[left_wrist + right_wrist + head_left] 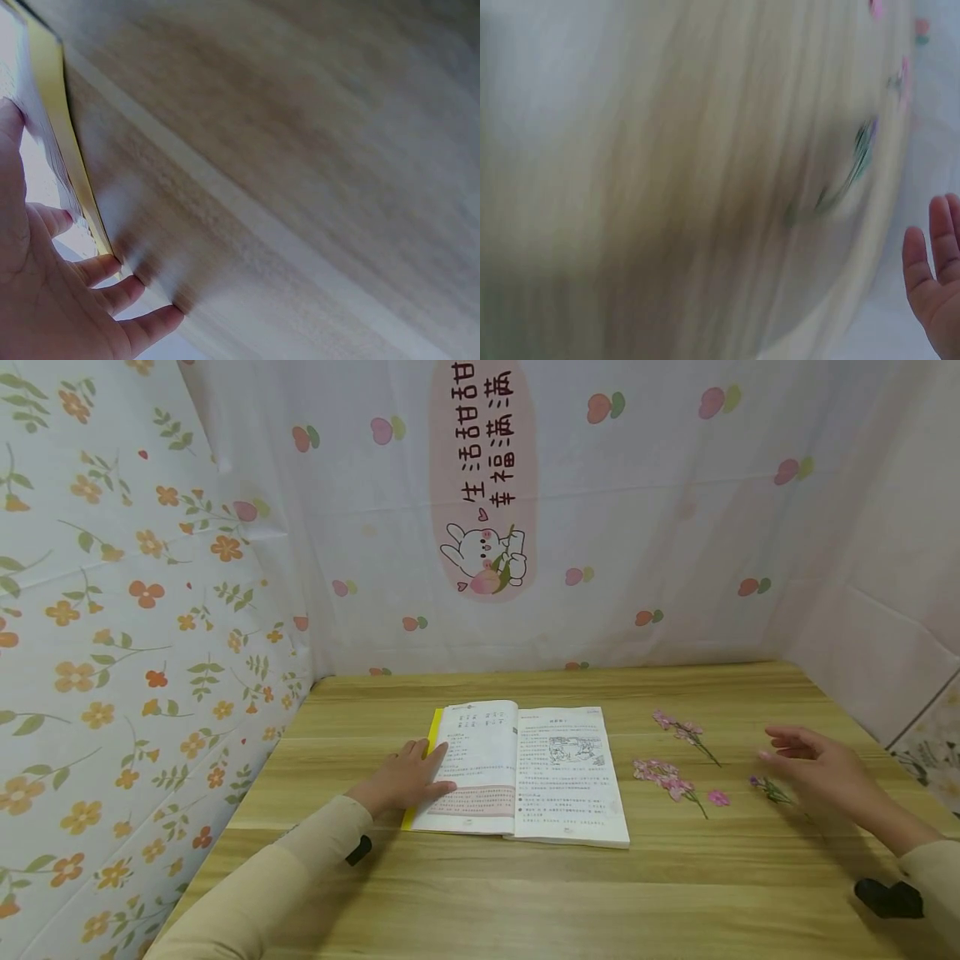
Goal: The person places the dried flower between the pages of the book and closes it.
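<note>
An open book with printed pages and a yellow cover edge lies on the wooden table. My left hand rests on the left margin of its left page, the thumb and a finger on the paper. In the left wrist view, the other fingers of that hand reach past the book's edge, spread out. Over the table at the right, my right hand hovers with relaxed fingers and holds nothing. Just below it lies a small purple flower sprig with a green stem, partly covered by the hand.
Two pink flower sprigs lie between the book and my right hand, near a loose pink blossom. Patterned cloth hangs behind the table and along both sides.
</note>
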Motion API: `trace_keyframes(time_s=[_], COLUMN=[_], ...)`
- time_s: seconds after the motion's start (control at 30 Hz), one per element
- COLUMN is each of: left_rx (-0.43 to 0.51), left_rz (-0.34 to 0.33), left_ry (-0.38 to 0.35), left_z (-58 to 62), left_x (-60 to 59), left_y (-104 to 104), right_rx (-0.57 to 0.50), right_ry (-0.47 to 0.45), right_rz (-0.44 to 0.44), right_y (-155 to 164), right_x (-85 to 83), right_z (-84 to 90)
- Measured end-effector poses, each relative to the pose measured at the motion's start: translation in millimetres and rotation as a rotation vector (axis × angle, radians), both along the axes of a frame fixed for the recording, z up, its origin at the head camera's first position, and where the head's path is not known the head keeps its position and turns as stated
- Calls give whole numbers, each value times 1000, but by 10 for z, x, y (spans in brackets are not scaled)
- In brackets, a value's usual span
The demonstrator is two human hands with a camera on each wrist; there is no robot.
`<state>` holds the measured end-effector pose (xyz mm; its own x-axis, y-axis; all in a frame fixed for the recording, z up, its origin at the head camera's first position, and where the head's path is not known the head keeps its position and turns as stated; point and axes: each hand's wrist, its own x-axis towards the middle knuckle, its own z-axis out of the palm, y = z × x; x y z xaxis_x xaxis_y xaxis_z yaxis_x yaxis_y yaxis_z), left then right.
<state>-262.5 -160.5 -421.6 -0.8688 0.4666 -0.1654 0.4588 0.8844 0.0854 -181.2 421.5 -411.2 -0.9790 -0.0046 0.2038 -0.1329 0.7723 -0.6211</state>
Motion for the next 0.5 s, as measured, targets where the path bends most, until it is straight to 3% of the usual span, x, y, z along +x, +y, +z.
trace_keyframes(time_s=[0.27,0.5], left_rx=[-10,-16], left_rz=[-1,-15], left_ry=[10,4], left_z=[-28,3], left_x=[-13,-1], left_y=[-9,-14], right_rx=[61,45], right_ry=[-135,-173], right_rz=[-1,19], right_y=[216,262], right_x=[5,5], right_z=[-143,-229])
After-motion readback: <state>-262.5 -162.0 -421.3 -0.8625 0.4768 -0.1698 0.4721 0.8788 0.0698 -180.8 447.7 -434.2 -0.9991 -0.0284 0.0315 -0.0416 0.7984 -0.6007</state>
